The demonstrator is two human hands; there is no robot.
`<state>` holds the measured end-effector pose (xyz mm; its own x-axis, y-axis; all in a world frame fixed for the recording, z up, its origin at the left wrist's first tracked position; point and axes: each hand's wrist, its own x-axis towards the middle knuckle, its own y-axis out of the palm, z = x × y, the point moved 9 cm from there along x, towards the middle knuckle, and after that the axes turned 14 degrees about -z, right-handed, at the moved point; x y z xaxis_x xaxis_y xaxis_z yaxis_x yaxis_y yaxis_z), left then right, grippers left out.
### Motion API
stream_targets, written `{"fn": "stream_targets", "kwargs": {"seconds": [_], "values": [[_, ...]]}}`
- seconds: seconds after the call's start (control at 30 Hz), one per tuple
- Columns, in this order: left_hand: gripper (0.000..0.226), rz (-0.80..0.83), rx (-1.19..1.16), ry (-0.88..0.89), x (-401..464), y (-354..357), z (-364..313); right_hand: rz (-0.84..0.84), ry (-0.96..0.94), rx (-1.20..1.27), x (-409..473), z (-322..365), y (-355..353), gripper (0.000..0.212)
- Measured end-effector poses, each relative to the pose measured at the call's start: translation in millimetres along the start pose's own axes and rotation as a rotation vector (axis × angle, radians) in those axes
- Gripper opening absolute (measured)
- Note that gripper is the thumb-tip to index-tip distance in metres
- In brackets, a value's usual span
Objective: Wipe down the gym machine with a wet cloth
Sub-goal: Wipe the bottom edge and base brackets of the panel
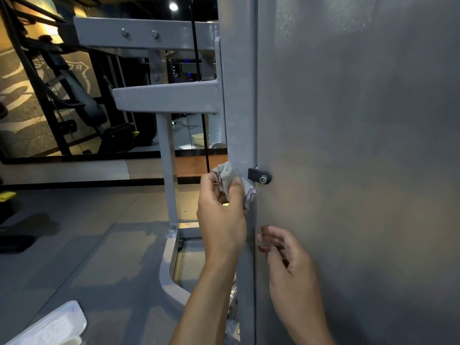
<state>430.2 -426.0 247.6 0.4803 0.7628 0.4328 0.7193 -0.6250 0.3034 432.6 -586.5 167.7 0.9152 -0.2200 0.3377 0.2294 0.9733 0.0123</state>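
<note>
Floor (82,245): grey, smooth, with patches of light below me.
Machine frame (166,267): its grey base and post stand on the floor to my left.
Tray (53,324): pale, lying on the floor near my feet.
Tub (198,138): small, cream, sitting on the floor far back.

We see a white tray (52,324) on the grey floor (99,235) at lower left. Further back stands a black workout bench (84,105), and a small pale tub (198,139) sits on the floor behind.
</note>
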Motion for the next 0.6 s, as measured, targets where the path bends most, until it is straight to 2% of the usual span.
{"fn": "stream_targets", "kwargs": {"seconds": [0.13,0.37,0.6], "values": [[0.008,-0.101,0.089,0.088,0,-9,-4,0.013,0.011,0.027,1,3,-4,0.038],[0.021,-0.071,0.271,0.455,-7,-6,-35,-0.029,-0.015,0.053,7,5,-12,0.042],[0.028,-0.055,0.321,0.504,-5,-12,-34,-0.030,-0.013,0.064,9,4,-11,0.037]]}}
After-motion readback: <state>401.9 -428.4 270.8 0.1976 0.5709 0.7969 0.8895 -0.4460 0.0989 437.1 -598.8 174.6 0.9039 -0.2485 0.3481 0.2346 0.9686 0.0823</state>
